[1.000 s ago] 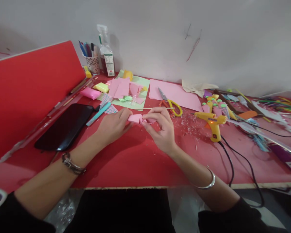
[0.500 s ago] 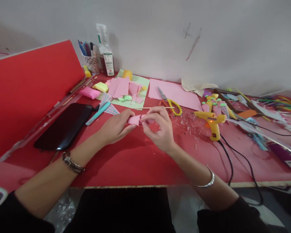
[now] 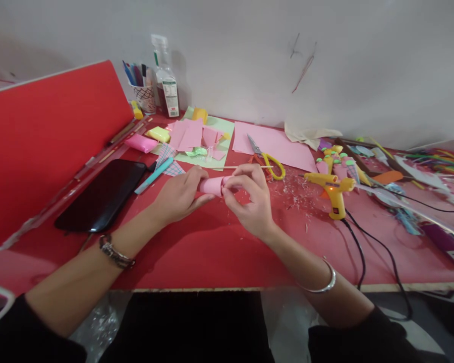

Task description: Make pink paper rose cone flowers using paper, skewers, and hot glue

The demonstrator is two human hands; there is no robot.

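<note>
A curled piece of pink paper (image 3: 211, 186) is held between both hands over the red table. My left hand (image 3: 181, 195) is closed on its left end, thumb below and fingers on top. My right hand (image 3: 251, 196) pinches the paper's right end with thumb and fingertips, hiding part of it. Just behind the fingers lies a thin wooden stick (image 3: 236, 167). Yellow-handled scissors (image 3: 272, 166) rest beyond my right hand, their blades pointing to the back. A checked paper piece (image 3: 168, 160) and a light-blue stick (image 3: 154, 175) lie beyond my left hand.
A yellow hot glue gun (image 3: 333, 194) with a lit orange light stands on the right, its black cord trailing to the front. A black phone (image 3: 102, 195) lies left. Pink paper strips (image 3: 187, 135), a glass bottle (image 3: 167, 83) and a pen cup (image 3: 144, 97) stand behind.
The pink paper has turned between my fingers, and more of its smooth curved side shows. Both hands keep hold of it in nearly the same place.
</note>
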